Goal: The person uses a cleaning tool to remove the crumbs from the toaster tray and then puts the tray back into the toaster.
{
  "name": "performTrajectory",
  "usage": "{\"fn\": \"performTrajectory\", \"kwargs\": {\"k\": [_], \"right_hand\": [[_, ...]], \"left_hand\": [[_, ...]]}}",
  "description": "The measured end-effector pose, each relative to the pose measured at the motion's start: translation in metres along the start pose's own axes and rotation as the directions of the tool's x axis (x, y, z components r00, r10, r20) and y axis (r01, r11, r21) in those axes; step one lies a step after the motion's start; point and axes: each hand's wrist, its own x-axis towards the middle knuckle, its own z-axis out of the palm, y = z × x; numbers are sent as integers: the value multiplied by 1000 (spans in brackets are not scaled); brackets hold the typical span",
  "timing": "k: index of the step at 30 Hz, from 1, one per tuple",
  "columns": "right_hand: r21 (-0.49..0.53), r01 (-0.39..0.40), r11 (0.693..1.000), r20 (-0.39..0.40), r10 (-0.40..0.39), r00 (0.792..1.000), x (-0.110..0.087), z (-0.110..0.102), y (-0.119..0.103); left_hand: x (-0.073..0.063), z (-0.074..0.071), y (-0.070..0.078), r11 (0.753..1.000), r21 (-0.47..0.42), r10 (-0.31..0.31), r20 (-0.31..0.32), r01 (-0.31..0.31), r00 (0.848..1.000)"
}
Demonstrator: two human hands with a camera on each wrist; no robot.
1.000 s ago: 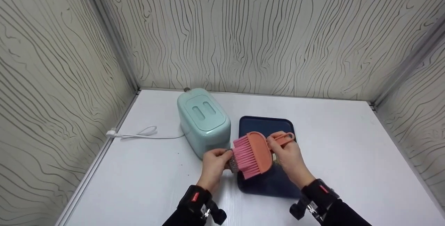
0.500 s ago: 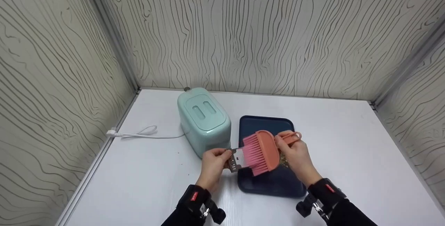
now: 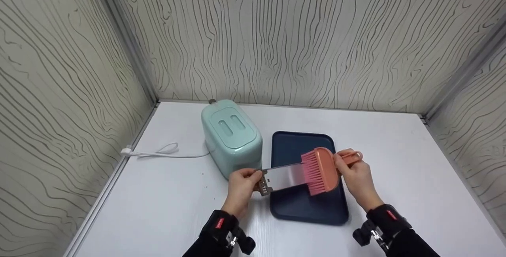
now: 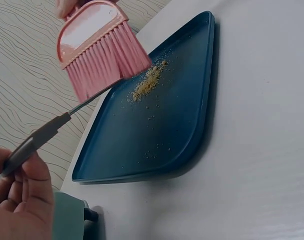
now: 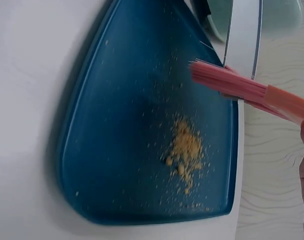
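Observation:
My left hand (image 3: 240, 189) pinches the dark slotted end of a flat metal crumb tray (image 3: 282, 177), held level over a navy blue tray (image 3: 304, 210). By its short handle, my right hand (image 3: 359, 180) grips a coral hand brush (image 3: 327, 169) with pink bristles. Those bristles touch the crumb tray's far end, hiding its edge in the head view. In the right wrist view, a heap of yellowish crumbs (image 5: 186, 150) lies on the blue tray, with finer bits scattered round it.
A mint green toaster (image 3: 232, 134) with a lid over its top stands left of the blue tray, close behind my left hand. Its white cord (image 3: 170, 155) runs left across the white table (image 3: 158, 209). Patterned panels (image 3: 253, 39) wall in the back and sides.
The brush has swept rightward along the crumb tray with my right hand, from the dark end to the far end, uncovering the shiny metal. My left hand has stayed almost still.

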Motion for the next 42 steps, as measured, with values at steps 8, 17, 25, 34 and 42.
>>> {"fn": "performTrajectory", "kwargs": {"k": [8, 17, 25, 34, 42], "right_hand": [[-36, -15, 999, 2, 15, 1000, 1, -8, 8], [-50, -26, 998, -23, 25, 999, 2, -9, 9], [-70, -62, 996, -34, 60, 998, 2, -12, 13], [-41, -114, 993, -96, 110, 989, 3, -19, 20], [25, -148, 989, -140, 150, 979, 6, -16, 10]], "left_hand": [[0, 2, -1, 1000, 3, -4, -2, 4, 1000], [-1, 2, 0, 1000, -19, 7, -1, -7, 1000], [0, 0, 0, 1000, -10, -13, -12, 13, 1000], [0, 0, 3, 1000, -21, -1, -36, 0, 999], [1, 1, 1, 1000, -3, -2, -49, 2, 999]]}}
